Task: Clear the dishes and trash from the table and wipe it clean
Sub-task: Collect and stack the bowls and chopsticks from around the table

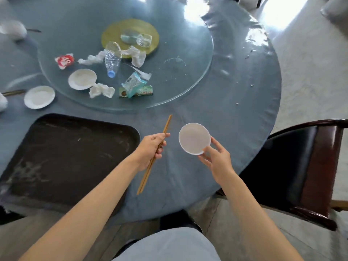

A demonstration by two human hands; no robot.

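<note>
While both hands hover above the table [235,95], left hand [150,147] grips chopsticks [156,155]; right hand [216,161] pinches a white dish [194,138].

Tray [62,159] bare; litter [131,85] crowds turntable [188,76].

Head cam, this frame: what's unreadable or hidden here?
- White objects at the left edge: cut off by the frame, kind unclear.
- Green wrapper: print too small to read.
- Glass items on the yellow mat: blurred, shapes merge.
- Far table rim: washed out by glare.
</note>
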